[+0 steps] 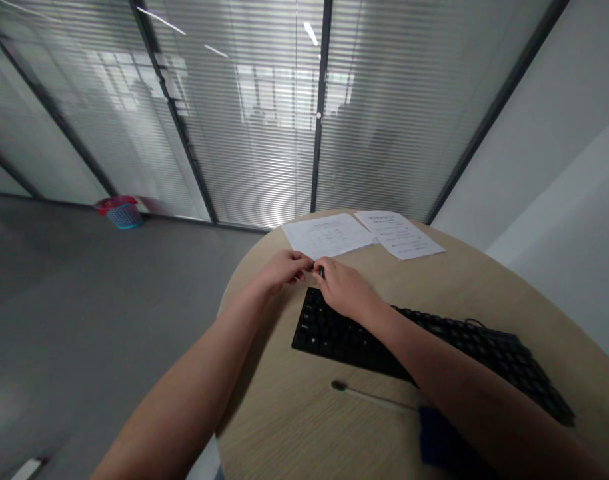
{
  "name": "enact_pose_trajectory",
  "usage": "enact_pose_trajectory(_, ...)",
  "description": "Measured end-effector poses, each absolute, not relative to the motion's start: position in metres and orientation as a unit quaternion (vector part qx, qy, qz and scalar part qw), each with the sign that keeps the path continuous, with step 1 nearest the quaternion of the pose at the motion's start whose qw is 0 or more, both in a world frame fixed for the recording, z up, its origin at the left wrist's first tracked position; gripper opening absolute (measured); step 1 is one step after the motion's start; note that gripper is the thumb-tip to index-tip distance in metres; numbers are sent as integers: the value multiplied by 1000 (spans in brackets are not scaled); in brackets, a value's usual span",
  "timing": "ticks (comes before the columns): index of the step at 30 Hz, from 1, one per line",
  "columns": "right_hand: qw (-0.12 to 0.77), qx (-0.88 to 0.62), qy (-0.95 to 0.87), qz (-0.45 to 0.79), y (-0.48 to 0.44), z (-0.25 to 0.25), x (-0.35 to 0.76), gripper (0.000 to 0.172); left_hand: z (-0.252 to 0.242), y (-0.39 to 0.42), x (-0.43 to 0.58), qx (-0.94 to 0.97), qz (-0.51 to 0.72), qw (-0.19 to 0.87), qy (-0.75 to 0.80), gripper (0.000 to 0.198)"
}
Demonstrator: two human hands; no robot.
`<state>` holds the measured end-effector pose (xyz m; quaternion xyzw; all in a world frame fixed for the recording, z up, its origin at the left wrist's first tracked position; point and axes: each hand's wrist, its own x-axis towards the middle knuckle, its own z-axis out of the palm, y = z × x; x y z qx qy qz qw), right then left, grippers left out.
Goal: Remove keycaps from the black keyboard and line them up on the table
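My left hand and my right hand meet just beyond the far left corner of a black keyboard on a round wooden table. Both hands have their fingers pinched together around a small dark object held between them; it is too small to name. My right forearm lies across the keyboard's keys. My left forearm reaches in over the table's left edge.
Two printed paper sheets lie at the table's far side. A thin stick with a dark tip and a blue item lie near the front. A pink and blue basket stands on the grey floor by the glass wall.
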<state>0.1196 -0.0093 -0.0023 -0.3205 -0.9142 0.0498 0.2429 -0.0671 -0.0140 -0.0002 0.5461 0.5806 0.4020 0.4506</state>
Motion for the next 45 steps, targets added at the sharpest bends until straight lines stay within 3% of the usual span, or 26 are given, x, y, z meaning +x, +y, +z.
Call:
enact_pose_trajectory(5,262,-398,-879,18,6,32,135,19,-3,-9,-66,511,445,409,611,27)
enact_pose_trajectory(13,272,-485,-830,37,20,93,192,22,-11,31,-38,645,246,310,654,16)
enact_pose_trajectory(32,351,-480,-802,48,30,107,232,21,-14,105,-5,740,164,115,642,21)
enact_pose_trajectory(45,355,-478,-802,45,28,108,232,19,-8,96,-4,760,146,86,628,33)
